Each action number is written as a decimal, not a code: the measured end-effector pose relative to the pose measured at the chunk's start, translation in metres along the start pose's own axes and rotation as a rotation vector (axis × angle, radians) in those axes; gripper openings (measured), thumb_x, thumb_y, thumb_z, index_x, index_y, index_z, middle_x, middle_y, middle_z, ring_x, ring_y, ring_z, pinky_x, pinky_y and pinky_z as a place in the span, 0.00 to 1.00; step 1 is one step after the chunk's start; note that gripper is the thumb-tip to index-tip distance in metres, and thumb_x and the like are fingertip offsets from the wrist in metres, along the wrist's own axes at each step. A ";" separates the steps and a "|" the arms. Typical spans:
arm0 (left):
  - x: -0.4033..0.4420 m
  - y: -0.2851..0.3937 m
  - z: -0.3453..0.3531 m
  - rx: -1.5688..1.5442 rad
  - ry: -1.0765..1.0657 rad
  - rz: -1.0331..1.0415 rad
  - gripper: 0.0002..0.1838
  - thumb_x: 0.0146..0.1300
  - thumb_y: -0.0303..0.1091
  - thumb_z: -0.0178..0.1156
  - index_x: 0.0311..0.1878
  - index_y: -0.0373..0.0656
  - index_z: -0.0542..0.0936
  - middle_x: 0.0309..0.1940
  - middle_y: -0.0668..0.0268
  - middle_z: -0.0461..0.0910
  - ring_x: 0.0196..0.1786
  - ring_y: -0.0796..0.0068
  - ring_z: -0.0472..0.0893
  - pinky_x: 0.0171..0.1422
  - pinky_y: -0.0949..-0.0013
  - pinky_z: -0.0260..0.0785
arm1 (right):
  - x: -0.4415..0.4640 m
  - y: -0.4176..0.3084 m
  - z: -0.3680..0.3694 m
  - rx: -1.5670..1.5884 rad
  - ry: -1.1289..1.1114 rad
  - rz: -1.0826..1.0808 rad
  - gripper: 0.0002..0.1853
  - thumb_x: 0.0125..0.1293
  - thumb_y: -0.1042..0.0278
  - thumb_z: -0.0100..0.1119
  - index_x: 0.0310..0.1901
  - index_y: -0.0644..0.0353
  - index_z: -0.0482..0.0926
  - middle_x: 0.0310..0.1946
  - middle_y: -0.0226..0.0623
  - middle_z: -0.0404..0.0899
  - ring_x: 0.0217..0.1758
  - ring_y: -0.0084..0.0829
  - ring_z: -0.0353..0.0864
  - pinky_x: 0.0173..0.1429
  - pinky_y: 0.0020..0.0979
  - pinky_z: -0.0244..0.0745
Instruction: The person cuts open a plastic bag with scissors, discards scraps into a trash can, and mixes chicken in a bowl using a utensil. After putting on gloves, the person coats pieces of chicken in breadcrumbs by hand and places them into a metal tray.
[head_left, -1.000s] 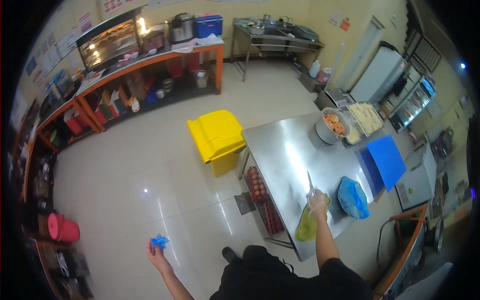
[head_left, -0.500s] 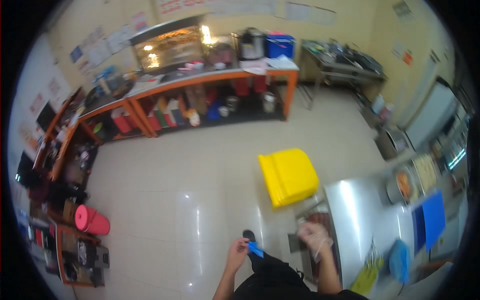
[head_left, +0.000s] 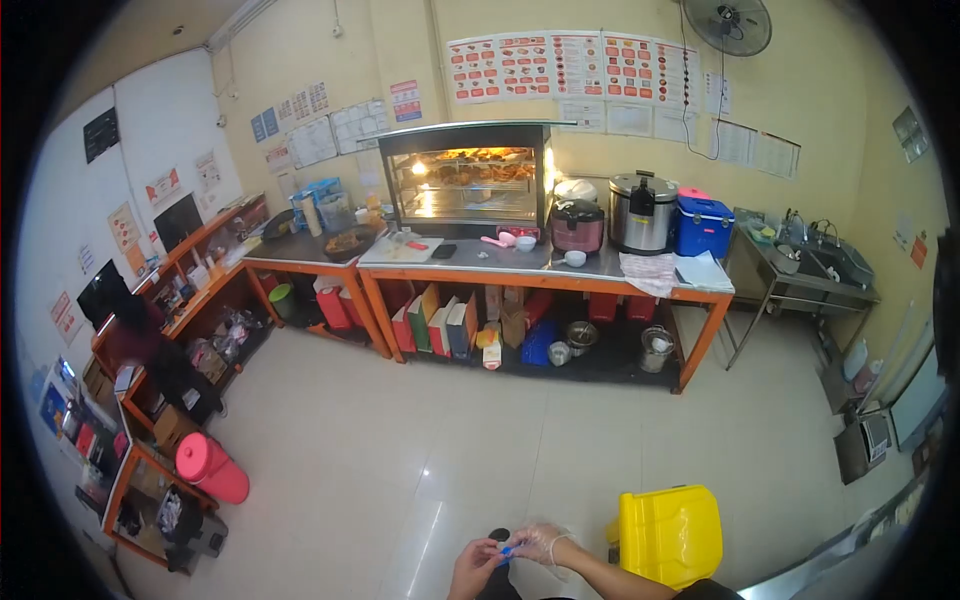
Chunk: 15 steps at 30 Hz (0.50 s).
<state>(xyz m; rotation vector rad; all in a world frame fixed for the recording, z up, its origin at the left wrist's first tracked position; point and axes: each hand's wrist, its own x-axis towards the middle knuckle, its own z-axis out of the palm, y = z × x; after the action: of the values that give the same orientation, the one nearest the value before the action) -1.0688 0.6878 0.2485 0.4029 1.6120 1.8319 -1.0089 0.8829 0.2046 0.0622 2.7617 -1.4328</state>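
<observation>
The left hand (head_left: 476, 570) and gloved right hand (head_left: 541, 543) meet, fingers of both pinching a blue plastic scrap (head_left: 506, 553). A yellow bin (head_left: 680, 535) stands to their right.

The long desk (head_left: 612, 262) has an orange frame and a grey top, on which stand a lit display case (head_left: 465, 190), a maroon cooker (head_left: 578, 230), a big steel pot (head_left: 642, 222) and a blue cooler box (head_left: 704, 230); a cloth (head_left: 648, 274) drapes over the front edge (loose papers (head_left: 706, 269) lie just beside it). The black lower shelf (head_left: 618, 362) carries a metal bowl (head_left: 581, 335) and a metal pail (head_left: 656, 350). On the pale, glossy floor (head_left: 350, 440) stand a yellow bin (head_left: 672, 530) and a pink bucket (head_left: 212, 468).
</observation>
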 end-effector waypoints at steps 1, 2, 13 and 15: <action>0.030 -0.010 -0.006 0.022 -0.035 -0.016 0.18 0.65 0.29 0.65 0.56 0.39 0.76 0.47 0.59 0.81 0.51 0.70 0.80 0.58 0.66 0.74 | 0.017 0.016 -0.010 -0.103 0.047 -0.019 0.11 0.63 0.56 0.69 0.41 0.53 0.87 0.35 0.37 0.87 0.38 0.34 0.86 0.45 0.36 0.80; 0.058 -0.016 -0.011 0.045 -0.075 -0.034 0.19 0.65 0.32 0.67 0.57 0.39 0.76 0.48 0.60 0.81 0.51 0.71 0.79 0.58 0.66 0.74 | 0.035 0.028 -0.020 -0.204 0.096 -0.034 0.11 0.63 0.56 0.70 0.39 0.53 0.88 0.34 0.38 0.87 0.38 0.34 0.85 0.45 0.36 0.80; 0.461 0.039 0.079 0.311 -0.551 -0.133 0.14 0.71 0.31 0.59 0.57 0.40 0.78 0.45 0.62 0.83 0.48 0.73 0.82 0.57 0.69 0.73 | 0.051 0.189 -0.207 0.411 0.830 0.597 0.12 0.59 0.60 0.74 0.38 0.59 0.88 0.30 0.34 0.85 0.34 0.25 0.83 0.43 0.29 0.78; 0.529 0.029 0.119 0.339 -0.596 -0.077 0.14 0.70 0.32 0.60 0.56 0.41 0.78 0.46 0.63 0.83 0.48 0.73 0.81 0.57 0.68 0.73 | 0.043 0.218 -0.247 0.340 0.937 0.697 0.11 0.59 0.61 0.74 0.37 0.60 0.88 0.30 0.35 0.85 0.34 0.25 0.82 0.42 0.29 0.78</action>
<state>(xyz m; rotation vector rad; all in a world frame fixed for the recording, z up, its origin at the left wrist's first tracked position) -1.3930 1.1202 0.1996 0.9240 1.4717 1.2125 -1.0430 1.2112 0.1674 1.8982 2.4273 -1.8764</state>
